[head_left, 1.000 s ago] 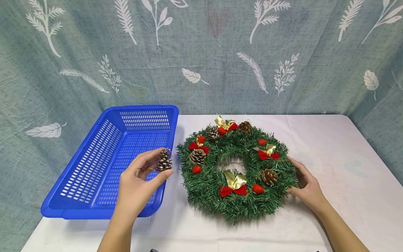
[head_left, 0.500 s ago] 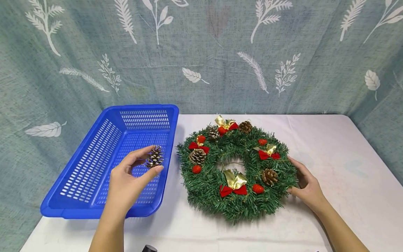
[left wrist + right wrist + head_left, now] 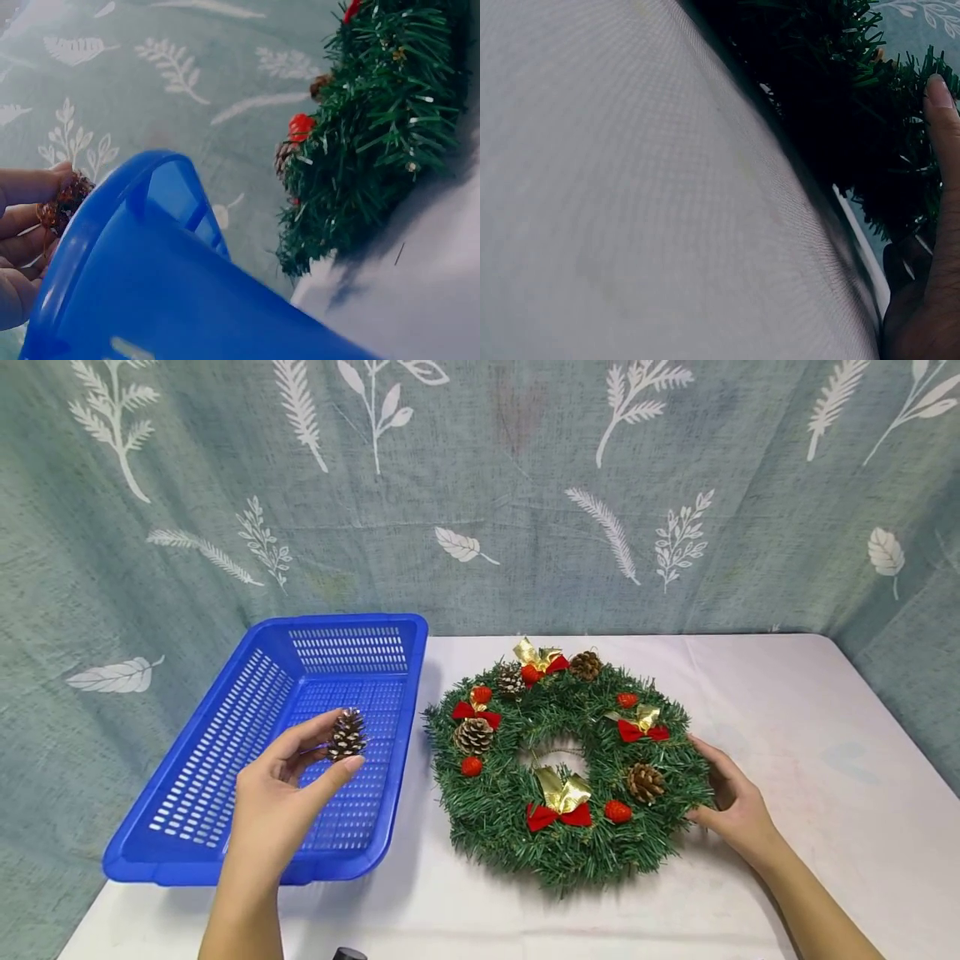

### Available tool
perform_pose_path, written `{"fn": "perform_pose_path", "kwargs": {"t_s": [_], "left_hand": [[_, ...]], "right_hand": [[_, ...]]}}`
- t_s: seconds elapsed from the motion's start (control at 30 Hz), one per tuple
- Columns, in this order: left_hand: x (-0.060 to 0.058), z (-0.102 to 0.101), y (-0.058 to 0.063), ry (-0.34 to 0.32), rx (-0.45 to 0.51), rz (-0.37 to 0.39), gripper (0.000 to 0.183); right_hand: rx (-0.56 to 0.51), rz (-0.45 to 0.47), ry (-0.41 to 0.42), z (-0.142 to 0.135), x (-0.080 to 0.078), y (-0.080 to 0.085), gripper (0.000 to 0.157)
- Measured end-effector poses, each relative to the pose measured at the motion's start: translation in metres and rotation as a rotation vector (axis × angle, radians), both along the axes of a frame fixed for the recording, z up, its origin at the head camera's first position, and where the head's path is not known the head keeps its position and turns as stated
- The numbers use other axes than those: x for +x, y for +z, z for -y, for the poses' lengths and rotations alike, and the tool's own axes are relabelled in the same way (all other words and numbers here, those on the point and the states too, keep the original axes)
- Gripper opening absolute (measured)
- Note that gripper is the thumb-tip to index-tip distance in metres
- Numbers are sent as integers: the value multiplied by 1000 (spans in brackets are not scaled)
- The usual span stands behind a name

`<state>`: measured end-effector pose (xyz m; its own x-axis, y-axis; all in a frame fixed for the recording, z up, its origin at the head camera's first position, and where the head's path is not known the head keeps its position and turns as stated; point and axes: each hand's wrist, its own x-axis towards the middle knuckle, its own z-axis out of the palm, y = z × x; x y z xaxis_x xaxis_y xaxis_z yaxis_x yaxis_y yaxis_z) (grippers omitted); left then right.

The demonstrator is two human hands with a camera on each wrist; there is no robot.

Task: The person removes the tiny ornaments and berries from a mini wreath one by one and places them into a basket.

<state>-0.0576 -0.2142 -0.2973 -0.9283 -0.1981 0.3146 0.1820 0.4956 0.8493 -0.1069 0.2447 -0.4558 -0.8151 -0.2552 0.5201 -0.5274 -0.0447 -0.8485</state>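
Note:
In the head view my left hand [image 3: 273, 806] pinches a white-tipped pine cone [image 3: 347, 735] between thumb and fingertips. It holds the cone up over the blue plastic basket [image 3: 180, 870]. The left wrist view has the cone [image 3: 69, 201] partly behind the basket's rim. A green Christmas wreath [image 3: 517, 852] lies on the table right of the basket, decorated with pine cones, red berries and red-and-gold bows. My right hand [image 3: 738, 810] grips the wreath's right edge. From the right wrist, the thumb [image 3: 939, 94] shows against the needles; the other fingers are mostly hidden.
The basket has slotted walls and stands at the table's left side. A white cloth [image 3: 817, 760] covers the table. Behind it hangs a grey-green curtain [image 3: 510, 577] with white leaf prints. A small black object [image 3: 349, 953] pokes in at the bottom edge.
My left hand has carried the pine cone leftward, from the basket's right rim to over its inside. My right hand and the wreath have stayed in place.

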Motion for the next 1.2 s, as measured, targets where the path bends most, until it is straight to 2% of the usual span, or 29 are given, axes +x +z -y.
{"fn": "perform_pose_path", "kwargs": {"t_s": [0.23, 0.5, 0.6, 0.73, 0.93, 1.13, 1.2], "left_hand": [[5, 11, -7, 46, -50, 80, 49], [5, 24, -19, 53, -132, 136, 51], [5, 29, -23, 30, -164, 133, 52], [2, 35, -26, -1, -189, 119, 51], [-9, 45, -25, -88, -238, 178, 52], [-22, 51, -22, -201, -147, 277, 54], [-25, 53, -22, -231, -142, 304, 54]], "right_hand": [[7, 7, 2, 1, 0, 0, 84], [22, 9, 11, 2, 0, -2, 83], [45, 25, 11, 0, 0, -2, 84], [20, 4, 22, 1, 0, -3, 83], [10, -4, 26, 1, -1, -1, 82], [16, -6, 15, -2, 0, 0, 83], [3, -18, 19, -2, 0, -1, 83]]}}
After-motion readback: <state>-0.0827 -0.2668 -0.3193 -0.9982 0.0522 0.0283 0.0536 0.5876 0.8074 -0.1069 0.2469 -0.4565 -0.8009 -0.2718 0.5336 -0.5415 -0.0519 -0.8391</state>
